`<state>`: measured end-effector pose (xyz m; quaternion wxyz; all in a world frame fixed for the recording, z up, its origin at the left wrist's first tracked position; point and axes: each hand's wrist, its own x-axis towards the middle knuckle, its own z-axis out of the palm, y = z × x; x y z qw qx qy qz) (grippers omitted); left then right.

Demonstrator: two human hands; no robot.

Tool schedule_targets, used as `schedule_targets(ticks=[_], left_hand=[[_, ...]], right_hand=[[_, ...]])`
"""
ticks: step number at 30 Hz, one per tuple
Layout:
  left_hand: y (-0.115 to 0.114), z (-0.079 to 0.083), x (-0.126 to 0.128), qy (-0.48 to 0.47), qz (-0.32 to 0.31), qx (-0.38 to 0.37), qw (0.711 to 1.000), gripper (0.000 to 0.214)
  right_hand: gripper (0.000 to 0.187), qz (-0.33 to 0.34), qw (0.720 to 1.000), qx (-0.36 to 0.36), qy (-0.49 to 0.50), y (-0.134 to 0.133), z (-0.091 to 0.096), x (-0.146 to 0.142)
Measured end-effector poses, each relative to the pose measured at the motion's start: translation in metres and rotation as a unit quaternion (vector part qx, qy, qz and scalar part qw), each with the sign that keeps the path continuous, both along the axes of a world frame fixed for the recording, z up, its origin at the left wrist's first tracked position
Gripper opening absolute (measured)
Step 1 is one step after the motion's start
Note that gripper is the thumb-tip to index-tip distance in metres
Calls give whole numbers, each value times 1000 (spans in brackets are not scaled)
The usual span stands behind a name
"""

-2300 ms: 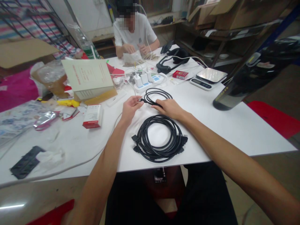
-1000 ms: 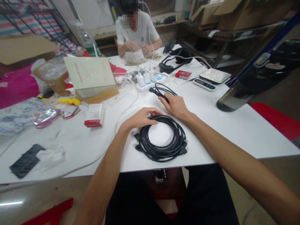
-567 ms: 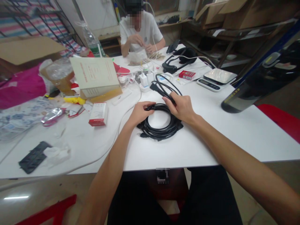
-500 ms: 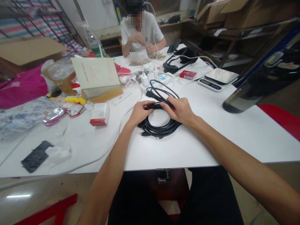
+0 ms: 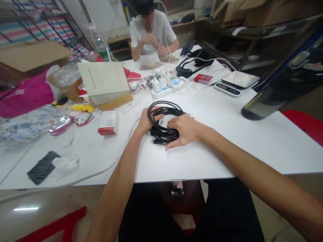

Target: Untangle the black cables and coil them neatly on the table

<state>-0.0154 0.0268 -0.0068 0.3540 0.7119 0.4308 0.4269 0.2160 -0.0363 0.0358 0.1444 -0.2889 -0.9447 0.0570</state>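
A coiled black cable (image 5: 166,135) lies on the white table (image 5: 196,161) in front of me, its loops stacked unevenly and a dark connector showing at the near left. My left hand (image 5: 148,120) grips the coil's left side, with the thumb over the loops and the other fingers partly hidden behind them. On the right side, my right hand (image 5: 185,129) is wrapped around the bundle, fingers reaching into the ring and thumb stretched along the near edge. Just left of the hands stands a small red and white box (image 5: 108,122).
Behind the coil sits a white power strip (image 5: 161,92) with chargers plugged in. A kitchen scale (image 5: 236,84), a red pack (image 5: 203,79) and a dark cylinder (image 5: 259,104) are at right. An open booklet (image 5: 104,80) stands left. Across the table a person (image 5: 153,37) handles something small.
My right hand has brought the loose upper loop down onto the coil and moved from its top to its right side. My left hand stays on the left side.
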Motion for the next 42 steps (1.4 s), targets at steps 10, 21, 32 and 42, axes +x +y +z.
schedule_targets(ticks=[10, 21, 32, 42], left_hand=[[1, 4, 4, -117, 50, -73, 989, 52], [1, 1, 15, -102, 63, -33, 992, 50], [-2, 1, 18, -74, 71, -3, 995, 49], [-7, 4, 24, -80, 69, -1, 994, 59]], right_hand=[[68, -46, 996, 17, -81, 2, -4, -6], [67, -175, 980, 50, -77, 21, -10, 10], [66, -209, 974, 55, -68, 20, -6, 9], [68, -195, 979, 56, -31, 25, -9, 15]])
